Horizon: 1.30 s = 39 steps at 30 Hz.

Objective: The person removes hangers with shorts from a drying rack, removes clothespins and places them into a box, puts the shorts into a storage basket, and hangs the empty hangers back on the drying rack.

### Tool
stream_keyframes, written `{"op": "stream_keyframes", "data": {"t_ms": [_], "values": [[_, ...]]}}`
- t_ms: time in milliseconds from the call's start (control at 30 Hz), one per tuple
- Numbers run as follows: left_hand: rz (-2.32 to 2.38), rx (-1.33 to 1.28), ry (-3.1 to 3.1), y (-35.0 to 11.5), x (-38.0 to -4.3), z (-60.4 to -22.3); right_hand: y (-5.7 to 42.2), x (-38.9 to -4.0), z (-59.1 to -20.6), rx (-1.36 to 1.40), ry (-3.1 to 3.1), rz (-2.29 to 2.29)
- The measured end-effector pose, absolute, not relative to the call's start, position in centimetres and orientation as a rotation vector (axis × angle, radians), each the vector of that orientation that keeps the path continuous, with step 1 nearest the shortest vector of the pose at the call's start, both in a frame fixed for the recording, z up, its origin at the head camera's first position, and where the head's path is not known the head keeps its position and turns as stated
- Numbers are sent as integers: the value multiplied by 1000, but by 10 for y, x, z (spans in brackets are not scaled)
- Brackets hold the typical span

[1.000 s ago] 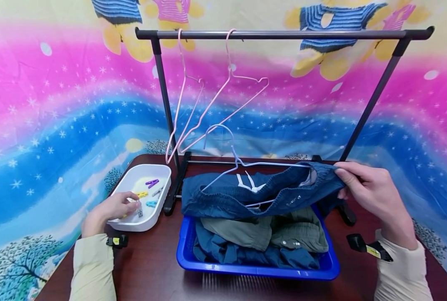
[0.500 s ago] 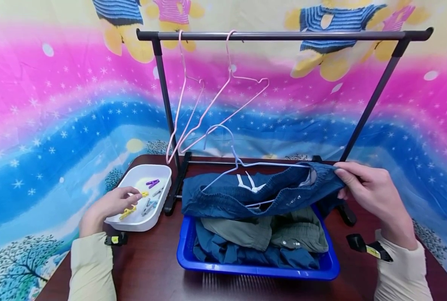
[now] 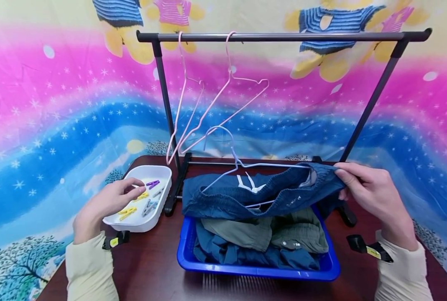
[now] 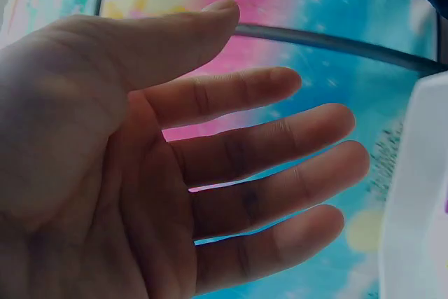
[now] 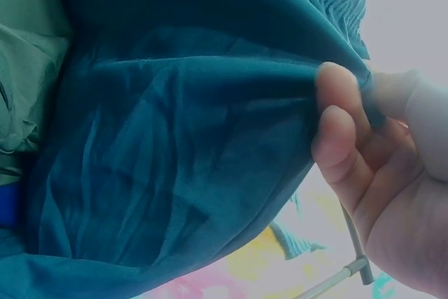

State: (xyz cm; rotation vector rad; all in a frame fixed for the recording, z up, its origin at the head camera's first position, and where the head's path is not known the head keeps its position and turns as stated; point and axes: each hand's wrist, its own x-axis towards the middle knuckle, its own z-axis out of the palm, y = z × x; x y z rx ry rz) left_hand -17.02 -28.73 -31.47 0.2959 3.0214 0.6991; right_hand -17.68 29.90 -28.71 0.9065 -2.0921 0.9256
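Observation:
My left hand (image 3: 114, 198) hovers over the left side of a white tray (image 3: 142, 225) and holds nothing. Its fingers are spread and nearly straight in the left wrist view. In the tray lie several clothespins: a yellow clothespin (image 3: 127, 212), a purple clothespin (image 3: 153, 184), a grey clothespin (image 3: 146, 207) and others. My right hand (image 3: 374, 196) pinches the right end of the elastic waistband of dark blue shorts (image 3: 223, 207), between thumb and fingers. A pale blue hanger (image 3: 233, 154) sits inside the waistband, its hook sticking up. White drawstrings show at the waist.
A blue basket (image 3: 246, 269) beneath the shorts holds more clothes, including a green garment (image 3: 242, 232). Behind stands a dark clothes rack (image 3: 302, 36). Two pink hangers hang on its left part, a nearer pink hanger (image 3: 212, 102) and another pink hanger (image 3: 183, 90).
My left hand has let go of a grey clothespin, which now lies in the tray, and has drawn up and to the left. The right hand, shorts and blue hanger have stayed put.

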Motion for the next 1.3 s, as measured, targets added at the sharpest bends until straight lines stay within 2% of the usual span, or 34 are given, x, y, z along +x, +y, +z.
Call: {"op": "stream_keyframes", "data": {"t_ms": [433,700,1300], "values": [[745,469,3065,-251,-151,-283,296,-175,-284,898,-2081,896],[869,817,3018,-219,-154,-277,296,-174,-283,890,-2077,892],[971,850,2812,-169,-170,-282,295,-174,-284,895,-2060,910]]}}
